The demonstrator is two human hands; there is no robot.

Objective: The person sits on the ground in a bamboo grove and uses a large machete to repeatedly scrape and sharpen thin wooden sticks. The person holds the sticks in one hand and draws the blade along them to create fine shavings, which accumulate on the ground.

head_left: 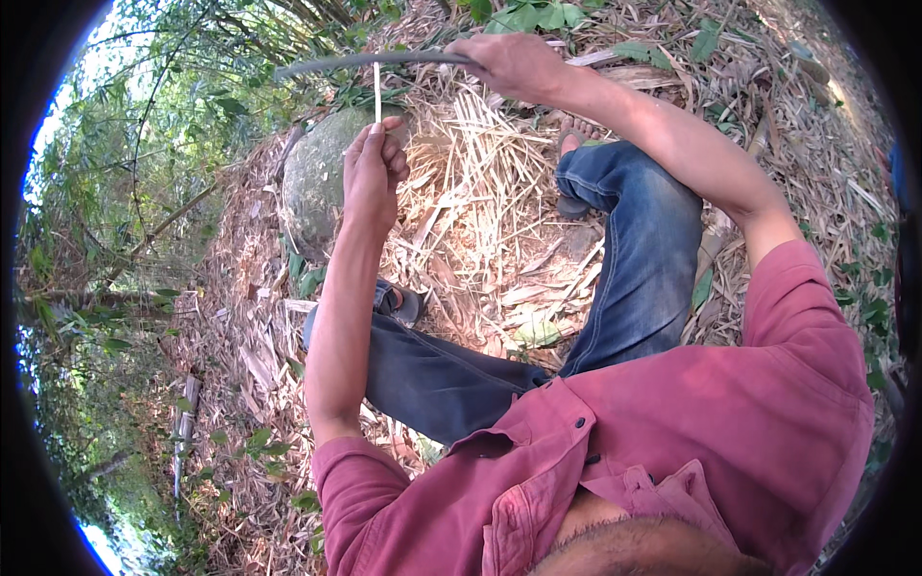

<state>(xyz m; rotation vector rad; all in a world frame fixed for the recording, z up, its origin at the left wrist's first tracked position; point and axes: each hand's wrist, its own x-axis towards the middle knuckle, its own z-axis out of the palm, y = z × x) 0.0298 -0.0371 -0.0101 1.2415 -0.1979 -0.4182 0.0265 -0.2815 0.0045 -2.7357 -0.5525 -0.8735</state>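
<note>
Outdoors, seated person, knees apart, ground thick with dry litter (252,370).

Left hand (373,175): raised out in front, fingers curled closed, thumb and fingers pinching the lower end of a thin pale stick (377,94). Stick stands nearly upright above the fist, bare along the length that shows.

Right hand (517,67): higher and to the right, wrapped tight around the near end of a long dark knife (331,63) (seen almost edge-on, so "knife" is my best reading). Blade reaches leftward, close to level, and crosses the stick at its top end. Looks like contact there; from this angle I can't be sure.

Below and between the hands: a loose heap of pale strips (480,168), much the same colour as the stick. A big rounded rock (322,182) sits just left of the heap, behind the left hand.

Step in hand, as I judge it: shaving or trimming the stick, blade at the tip. The next stroke would call for a firm left pinch, a shallow blade angle and light, even pressure (a stick this slim would likely bend or snap under a heavy push), with the left fingers kept below the edge.
</note>
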